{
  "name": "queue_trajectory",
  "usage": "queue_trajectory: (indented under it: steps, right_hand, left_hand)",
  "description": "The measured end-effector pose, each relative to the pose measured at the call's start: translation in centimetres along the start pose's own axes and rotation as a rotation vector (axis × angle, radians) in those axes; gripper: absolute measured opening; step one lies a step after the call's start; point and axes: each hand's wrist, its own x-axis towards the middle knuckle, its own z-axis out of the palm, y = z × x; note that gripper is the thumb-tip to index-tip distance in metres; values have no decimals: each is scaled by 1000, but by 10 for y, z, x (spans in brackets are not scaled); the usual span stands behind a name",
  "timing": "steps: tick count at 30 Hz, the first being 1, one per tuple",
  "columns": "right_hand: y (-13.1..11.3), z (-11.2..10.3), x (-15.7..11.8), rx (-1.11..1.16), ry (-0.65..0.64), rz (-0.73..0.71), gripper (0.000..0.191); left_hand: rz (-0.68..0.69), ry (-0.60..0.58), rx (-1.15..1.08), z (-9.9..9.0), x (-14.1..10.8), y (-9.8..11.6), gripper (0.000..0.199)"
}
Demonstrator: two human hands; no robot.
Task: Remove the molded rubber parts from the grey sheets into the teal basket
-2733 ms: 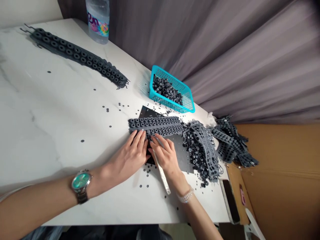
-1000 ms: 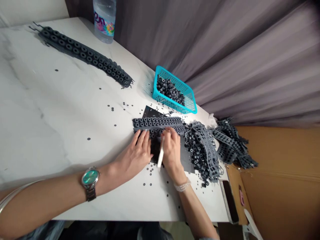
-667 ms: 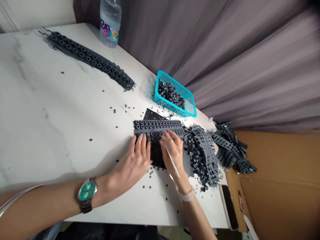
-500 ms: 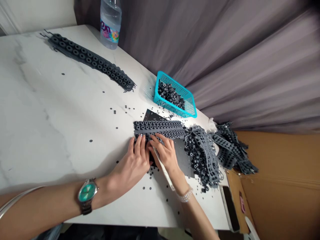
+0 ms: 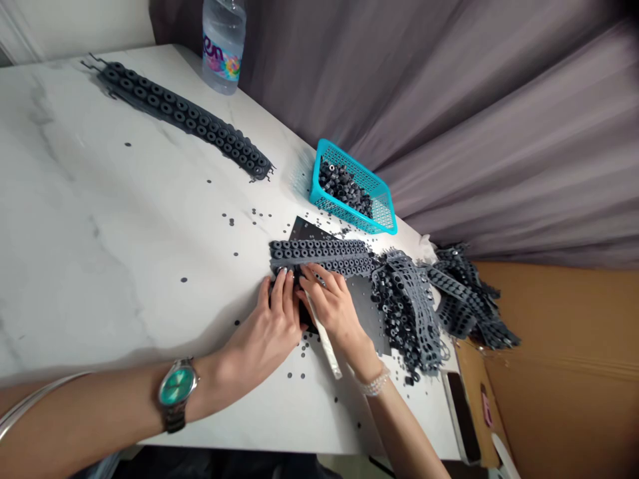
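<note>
A dark grey rubber strip with rows of rings (image 5: 319, 249) lies over a black sheet (image 5: 309, 231). My left hand (image 5: 272, 322) rests at the strip's left end, its fingertips pressed on the near edge. My right hand (image 5: 332, 306) is closed round a slim white tool (image 5: 327, 349), whose tip is hidden by the fingers at the strip beside my left fingertips. Right of my right hand, a heap of loose black rings (image 5: 397, 319) lies beside a perforated grey strip (image 5: 417, 306).
A turquoise basket (image 5: 354, 189) holds small dark rings. Another ringed strip (image 5: 184, 116) lies at the upper left, near a water bottle (image 5: 223, 53). More dark strips (image 5: 466, 293), a phone (image 5: 462, 416) and scattered small discs are around.
The white tool has tilted, its rear end shifting slightly left, away from my right wrist. The whole view has moved a little; both hands stay at the strip's near edge.
</note>
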Motion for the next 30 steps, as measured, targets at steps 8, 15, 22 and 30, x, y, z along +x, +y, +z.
queue_trajectory:
  steps: [8, 15, 22, 30]
  right_hand:
    - [-3, 10, -1, -27, 23, 70, 23]
    - [6, 23, -12, -63, 284, 495, 18]
    - [8, 9, -31, 35, 229, 464, 15]
    - [-16, -5, -32, 125, 190, 240, 25]
  left_hand:
    - [-33, 24, -68, -1, 1, 2, 53]
    - [-54, 11, -95, 1, 1, 2, 59]
    - [-34, 65, 57, 1, -2, 5, 71]
    - [231, 238, 52, -11, -9, -1, 37]
